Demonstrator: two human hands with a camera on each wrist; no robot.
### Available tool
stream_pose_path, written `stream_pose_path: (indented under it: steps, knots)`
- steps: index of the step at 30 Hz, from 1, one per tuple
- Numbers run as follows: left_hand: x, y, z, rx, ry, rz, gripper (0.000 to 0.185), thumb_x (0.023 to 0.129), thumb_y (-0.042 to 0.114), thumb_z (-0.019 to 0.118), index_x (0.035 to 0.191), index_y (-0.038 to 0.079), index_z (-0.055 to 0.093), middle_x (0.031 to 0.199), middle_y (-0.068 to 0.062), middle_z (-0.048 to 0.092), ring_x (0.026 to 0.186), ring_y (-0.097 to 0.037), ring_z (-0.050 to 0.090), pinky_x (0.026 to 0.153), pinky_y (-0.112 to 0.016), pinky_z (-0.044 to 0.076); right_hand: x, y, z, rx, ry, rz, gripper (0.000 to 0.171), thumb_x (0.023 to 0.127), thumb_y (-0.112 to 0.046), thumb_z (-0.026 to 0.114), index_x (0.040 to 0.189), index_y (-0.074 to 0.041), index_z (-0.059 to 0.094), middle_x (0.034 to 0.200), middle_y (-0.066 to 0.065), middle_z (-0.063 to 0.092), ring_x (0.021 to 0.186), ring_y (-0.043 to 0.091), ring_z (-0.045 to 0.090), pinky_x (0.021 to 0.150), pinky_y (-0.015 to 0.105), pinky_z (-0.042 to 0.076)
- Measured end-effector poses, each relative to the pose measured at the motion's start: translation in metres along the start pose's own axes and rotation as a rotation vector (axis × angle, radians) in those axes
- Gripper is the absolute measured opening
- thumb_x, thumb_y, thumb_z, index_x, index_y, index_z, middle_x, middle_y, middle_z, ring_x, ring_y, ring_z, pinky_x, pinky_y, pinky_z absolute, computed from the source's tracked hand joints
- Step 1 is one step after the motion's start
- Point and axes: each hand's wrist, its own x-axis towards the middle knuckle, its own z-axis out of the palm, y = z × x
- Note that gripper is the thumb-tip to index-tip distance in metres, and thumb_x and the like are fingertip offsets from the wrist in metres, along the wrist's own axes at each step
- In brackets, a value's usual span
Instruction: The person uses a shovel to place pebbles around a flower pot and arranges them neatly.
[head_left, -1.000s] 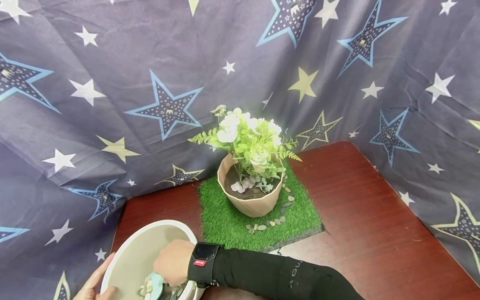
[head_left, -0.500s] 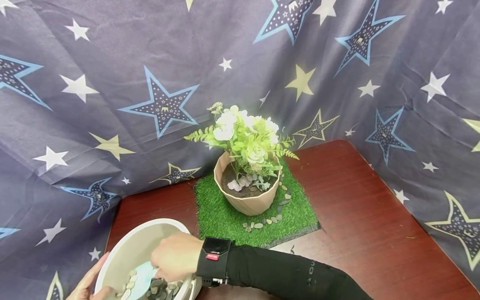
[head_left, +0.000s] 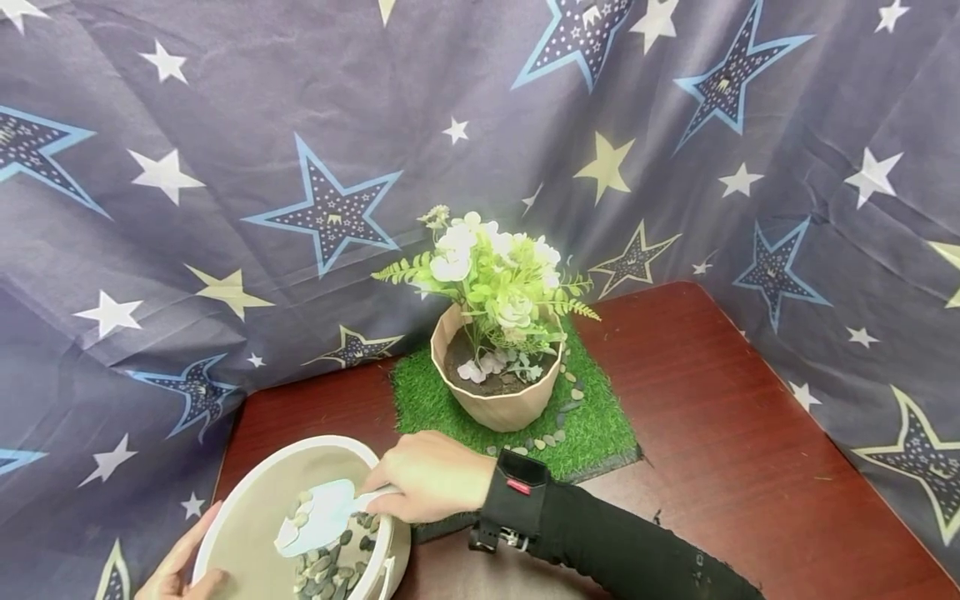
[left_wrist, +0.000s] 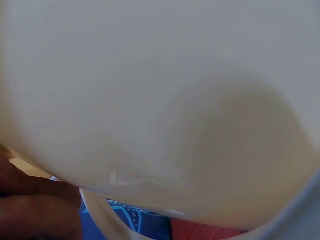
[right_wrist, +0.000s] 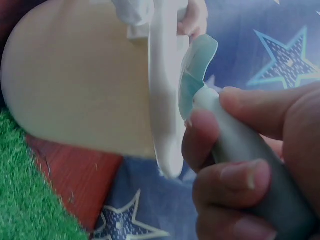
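A white bucket (head_left: 247, 533) stands at the front left of the table, with dark and pale pebbles (head_left: 322, 575) at its bottom. My left hand (head_left: 183, 558) grips the bucket's rim from the left, thumb inside. In the left wrist view, the bucket wall (left_wrist: 150, 100) fills most of the picture and my fingers (left_wrist: 40, 215) show at lower left. My right hand (head_left: 431, 479) holds a light-blue trowel (head_left: 326, 508) by its pale handle (right_wrist: 260, 155), fingers curled round it. The blade is over the pebbles inside the bucket, with a few pale pebbles on it.
A pink-beige flowerpot (head_left: 498, 408) with white flowers (head_left: 517, 308) and soil stands on a green turf mat (head_left: 600, 433). A curved line of pebbles (head_left: 558, 435) lies around the pot's right and front. A starry cloth (head_left: 450, 167) hangs behind the red-brown table (head_left: 720, 433).
My right hand has moved right, from inside the bucket to its right rim, raising the trowel blade into view with pebbles on it. My left hand stays on the rim.
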Motion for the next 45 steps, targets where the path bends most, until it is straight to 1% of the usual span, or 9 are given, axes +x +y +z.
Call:
stream_pose_path:
  steps: [6, 10, 13, 17, 20, 25, 29, 38, 45]
  knots:
    - [0.004, 0.007, 0.013, 0.083, 0.115, 0.008, 0.094, 0.073, -0.039, 0.041, 0.158, 0.001, 0.040, 0.136, 0.024, 0.063, 0.093, 0.009, 0.067, 0.065, -0.012, 0.056, -0.032, 0.014, -0.007, 0.054, 0.128, 0.016, 0.017, 0.103, -0.033, 0.063, 0.103, -0.029, 0.080, 0.069, -0.020, 0.058, 0.057, -0.007, 0.042, 0.056, 0.011, 0.032]
    - [0.005, 0.011, 0.017, 0.051, 0.153, -0.005, 0.091, 0.074, -0.038, 0.041, 0.157, -0.001, 0.040, 0.135, 0.023, 0.064, 0.094, 0.009, 0.068, 0.066, -0.012, 0.057, -0.051, 0.018, -0.012, 0.067, 0.159, 0.082, 0.020, 0.102, -0.033, 0.064, 0.114, -0.028, 0.080, 0.075, -0.020, 0.064, 0.058, -0.007, 0.042, 0.059, 0.011, 0.033]
    - [0.004, 0.010, 0.017, 0.023, 0.144, 0.002, 0.091, 0.074, -0.039, 0.040, 0.157, -0.001, 0.040, 0.136, 0.021, 0.064, 0.095, 0.008, 0.068, 0.066, -0.012, 0.057, -0.063, 0.020, -0.013, 0.061, 0.187, 0.104, 0.018, 0.103, -0.032, 0.063, 0.109, -0.028, 0.079, 0.072, -0.018, 0.061, 0.056, -0.005, 0.038, 0.057, 0.012, 0.027]
    - [0.004, 0.006, 0.015, 0.021, 0.119, 0.041, 0.092, 0.072, -0.040, 0.039, 0.157, -0.003, 0.039, 0.140, 0.020, 0.063, 0.098, 0.009, 0.067, 0.069, -0.010, 0.056, -0.079, 0.023, -0.009, 0.042, 0.259, 0.114, 0.018, 0.102, -0.029, 0.065, 0.084, -0.028, 0.066, 0.063, -0.016, 0.040, 0.054, -0.003, 0.026, 0.053, 0.015, 0.016]
    - [0.003, 0.005, 0.014, 0.009, 0.102, 0.036, 0.094, 0.073, -0.040, 0.038, 0.158, -0.001, 0.038, 0.140, 0.020, 0.062, 0.098, 0.008, 0.067, 0.069, -0.010, 0.056, -0.093, 0.024, -0.002, 0.018, 0.306, 0.144, 0.021, 0.100, -0.028, 0.067, 0.081, -0.027, 0.059, 0.065, -0.018, 0.038, 0.055, -0.003, 0.026, 0.054, 0.014, 0.015]
    - [0.001, 0.007, 0.015, 0.039, 0.115, 0.005, 0.093, 0.073, -0.039, 0.040, 0.158, 0.000, 0.039, 0.138, 0.022, 0.063, 0.096, 0.009, 0.067, 0.068, -0.011, 0.056, -0.117, 0.028, 0.019, -0.058, 0.369, 0.204, 0.007, 0.099, -0.029, 0.068, 0.094, -0.026, 0.071, 0.072, -0.016, 0.060, 0.059, -0.004, 0.044, 0.054, 0.014, 0.030]
    - [0.000, 0.009, 0.014, 0.047, 0.117, -0.006, 0.093, 0.074, -0.039, 0.041, 0.158, 0.000, 0.038, 0.137, 0.022, 0.063, 0.094, 0.008, 0.067, 0.065, -0.012, 0.056, -0.134, 0.034, 0.046, -0.107, 0.427, 0.262, 0.017, 0.096, -0.029, 0.071, 0.110, -0.021, 0.077, 0.087, -0.012, 0.074, 0.067, 0.000, 0.061, 0.058, 0.021, 0.048]
    - [0.000, 0.010, 0.011, 0.059, 0.093, 0.006, 0.093, 0.074, -0.039, 0.041, 0.158, -0.001, 0.037, 0.136, 0.022, 0.063, 0.095, 0.008, 0.067, 0.066, -0.012, 0.056, -0.146, 0.049, 0.123, -0.103, 0.499, 0.403, 0.013, 0.093, -0.027, 0.074, 0.105, -0.023, 0.076, 0.087, -0.012, 0.075, 0.070, 0.005, 0.068, 0.053, 0.023, 0.047]
    - [0.001, 0.010, 0.011, 0.033, 0.059, 0.031, 0.092, 0.074, -0.040, 0.039, 0.158, -0.004, 0.033, 0.141, 0.021, 0.061, 0.099, 0.008, 0.067, 0.069, -0.012, 0.056, -0.139, 0.059, 0.150, -0.003, 0.487, 0.531, 0.014, 0.098, -0.025, 0.069, 0.109, -0.020, 0.075, 0.093, -0.006, 0.077, 0.075, 0.010, 0.070, 0.058, 0.029, 0.051]
